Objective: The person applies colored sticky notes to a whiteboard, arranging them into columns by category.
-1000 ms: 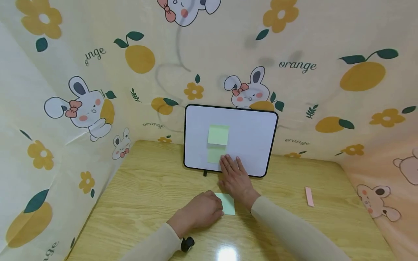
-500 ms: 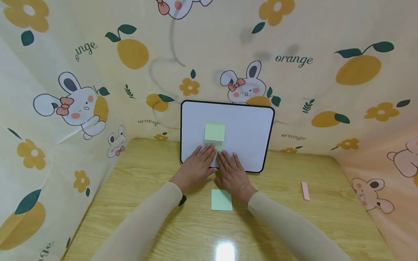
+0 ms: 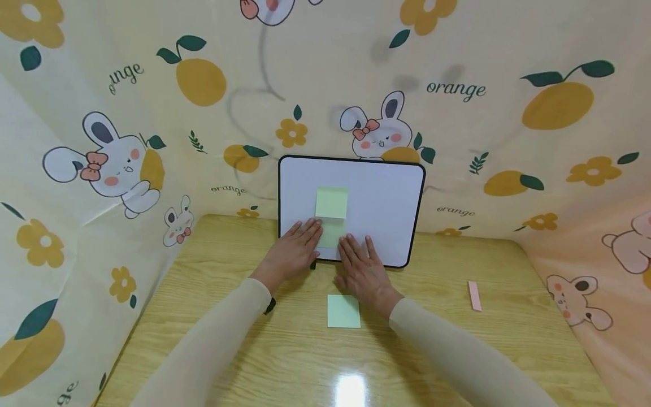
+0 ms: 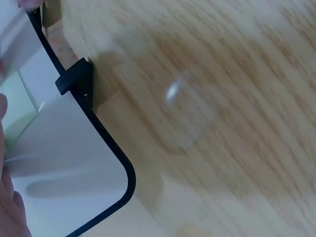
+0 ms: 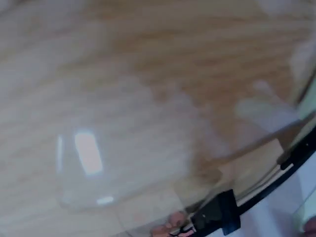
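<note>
Between the hands [image 3: 291,249] [image 3: 363,270]; lower note [image 3: 333,233]

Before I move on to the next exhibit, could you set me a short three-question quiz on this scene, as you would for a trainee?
1. How many notes are stuck on the board?
2. True or false: in the head view, the pink strip is farther right than the right hand.
3. The lone note lies on: A) the pink strip, B) the table, C) the board.

Key: 1. Two. 2. True. 3. B.
</note>
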Available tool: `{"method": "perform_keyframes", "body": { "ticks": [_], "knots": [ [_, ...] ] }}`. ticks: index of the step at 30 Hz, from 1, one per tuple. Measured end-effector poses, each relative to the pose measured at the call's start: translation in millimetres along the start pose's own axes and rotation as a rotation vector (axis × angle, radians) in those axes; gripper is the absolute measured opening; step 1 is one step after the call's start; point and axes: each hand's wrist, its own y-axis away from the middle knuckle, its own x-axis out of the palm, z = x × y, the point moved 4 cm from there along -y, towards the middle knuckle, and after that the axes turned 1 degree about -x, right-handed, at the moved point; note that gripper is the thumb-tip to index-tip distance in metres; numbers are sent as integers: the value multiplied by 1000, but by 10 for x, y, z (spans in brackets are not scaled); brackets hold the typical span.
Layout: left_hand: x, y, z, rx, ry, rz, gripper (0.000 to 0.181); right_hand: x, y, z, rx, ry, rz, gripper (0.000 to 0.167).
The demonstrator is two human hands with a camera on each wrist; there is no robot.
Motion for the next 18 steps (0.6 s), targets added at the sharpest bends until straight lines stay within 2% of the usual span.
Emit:
{"method": "perform_keyframes", "body": {
  "ticks": [4, 6, 8, 11, 15, 18],
  "knots": [
    [-16, 6, 0, 19, 10, -35, 58, -134, -148, -16, -10, -28, -179, 79],
    [-26, 7, -3, 24, 5, -49, 57, -197, -248, -23, -21, -34, -221, 80],
    [-31, 9, -1, 25, 5, -53, 57, -226, -328, -32, -33, -31, -206, 82],
    [-40, 15, 6, 24, 15, -55, 57, -233, -358, -66, -23, -15, -140, 82],
    [-33, 24, 16, 9, 13, -45, 56, -190, -266, -150, 65, -9, -70, 80],
    [-21, 31, 6, -2, 10, -56, 56, -153, -208, -173, 108, -30, -70, 80]
  ]
}}
